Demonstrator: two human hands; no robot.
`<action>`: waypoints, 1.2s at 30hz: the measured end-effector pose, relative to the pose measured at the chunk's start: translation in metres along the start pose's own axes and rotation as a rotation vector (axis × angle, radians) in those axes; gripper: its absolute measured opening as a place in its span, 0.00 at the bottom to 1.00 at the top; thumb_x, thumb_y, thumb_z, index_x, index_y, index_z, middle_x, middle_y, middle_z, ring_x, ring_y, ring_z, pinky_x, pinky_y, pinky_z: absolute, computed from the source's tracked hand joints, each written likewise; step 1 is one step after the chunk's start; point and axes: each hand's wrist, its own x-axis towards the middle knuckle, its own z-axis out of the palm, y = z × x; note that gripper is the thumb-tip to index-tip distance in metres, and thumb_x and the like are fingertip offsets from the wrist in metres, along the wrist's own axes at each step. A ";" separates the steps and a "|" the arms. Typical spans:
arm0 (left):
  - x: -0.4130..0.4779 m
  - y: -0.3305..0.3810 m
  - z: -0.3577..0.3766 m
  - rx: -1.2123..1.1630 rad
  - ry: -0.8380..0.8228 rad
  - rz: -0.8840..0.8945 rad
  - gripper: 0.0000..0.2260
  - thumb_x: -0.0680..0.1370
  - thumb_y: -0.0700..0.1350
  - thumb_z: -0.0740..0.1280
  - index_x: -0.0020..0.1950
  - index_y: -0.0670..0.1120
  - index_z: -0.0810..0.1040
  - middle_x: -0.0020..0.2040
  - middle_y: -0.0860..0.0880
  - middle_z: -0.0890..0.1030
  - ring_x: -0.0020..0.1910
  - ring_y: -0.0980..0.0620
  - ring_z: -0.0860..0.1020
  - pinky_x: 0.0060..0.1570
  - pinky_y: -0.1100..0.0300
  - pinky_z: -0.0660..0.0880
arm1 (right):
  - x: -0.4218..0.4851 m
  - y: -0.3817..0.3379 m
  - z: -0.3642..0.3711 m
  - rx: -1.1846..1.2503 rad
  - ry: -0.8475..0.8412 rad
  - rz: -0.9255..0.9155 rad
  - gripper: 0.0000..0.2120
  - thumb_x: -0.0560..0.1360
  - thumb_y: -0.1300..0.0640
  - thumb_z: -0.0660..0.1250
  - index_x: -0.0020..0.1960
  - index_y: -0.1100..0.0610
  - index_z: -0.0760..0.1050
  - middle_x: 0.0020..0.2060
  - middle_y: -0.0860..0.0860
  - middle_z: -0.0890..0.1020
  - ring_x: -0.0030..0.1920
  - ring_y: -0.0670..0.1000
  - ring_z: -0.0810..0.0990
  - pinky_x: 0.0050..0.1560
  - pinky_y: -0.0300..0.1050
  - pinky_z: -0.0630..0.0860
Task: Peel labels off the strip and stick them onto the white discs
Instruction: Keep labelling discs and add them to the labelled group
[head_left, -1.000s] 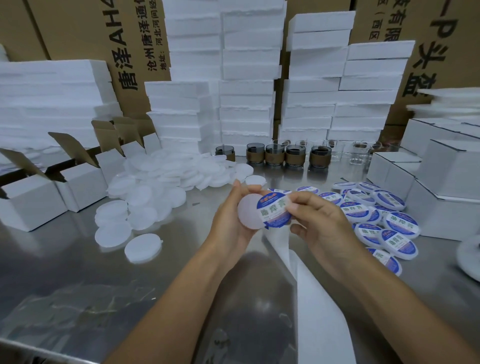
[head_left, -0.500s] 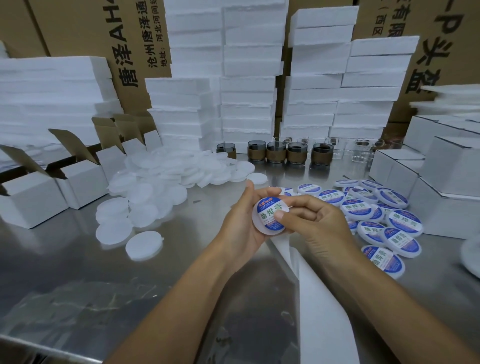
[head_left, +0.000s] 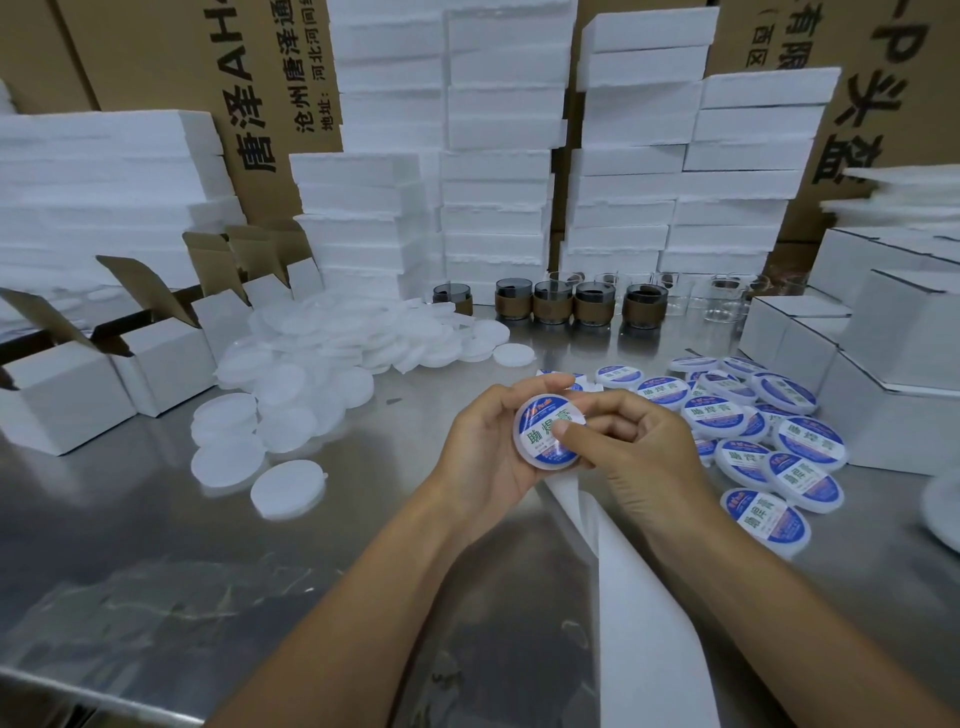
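White disc (head_left: 518, 431) held above mid-counter (head_left: 156, 530), gripped by its rim in the left hand (head_left: 485, 460). Blue-and-white label (head_left: 540, 422) is seated on its face, pressed down by the thumb of the right hand (head_left: 641, 449), fingers curled at the disc's far rim. Backing strip (head_left: 641, 603) is trailed toward the near edge. Blank discs (head_left: 322, 369) are heaped left-rear; labelled discs (head_left: 774, 447) are spread along the right edge.

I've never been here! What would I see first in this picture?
In the middle, the left hand and right hand hold a round white plastic disc with a blue label. A heap of plain white discs lies left, labelled discs right, and tall white foam block stacks rise behind.
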 end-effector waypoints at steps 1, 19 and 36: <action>0.000 0.000 0.000 -0.012 -0.014 -0.003 0.17 0.66 0.44 0.61 0.52 0.41 0.79 0.55 0.38 0.80 0.52 0.42 0.79 0.50 0.51 0.78 | 0.000 0.000 0.000 0.003 0.003 -0.001 0.06 0.68 0.66 0.72 0.41 0.56 0.79 0.33 0.52 0.84 0.35 0.45 0.83 0.33 0.31 0.77; 0.006 -0.006 -0.004 0.034 -0.008 -0.002 0.22 0.62 0.32 0.56 0.50 0.42 0.81 0.55 0.36 0.81 0.53 0.40 0.80 0.45 0.52 0.80 | 0.002 0.003 -0.002 -0.030 0.023 0.001 0.06 0.68 0.65 0.73 0.40 0.58 0.78 0.32 0.50 0.84 0.33 0.44 0.83 0.30 0.30 0.75; 0.003 -0.008 -0.005 0.239 -0.026 0.041 0.19 0.75 0.28 0.61 0.56 0.48 0.79 0.56 0.43 0.81 0.54 0.47 0.81 0.47 0.57 0.79 | 0.007 0.010 -0.003 -0.244 0.126 -0.099 0.05 0.72 0.61 0.68 0.40 0.53 0.79 0.31 0.50 0.82 0.31 0.46 0.80 0.33 0.39 0.78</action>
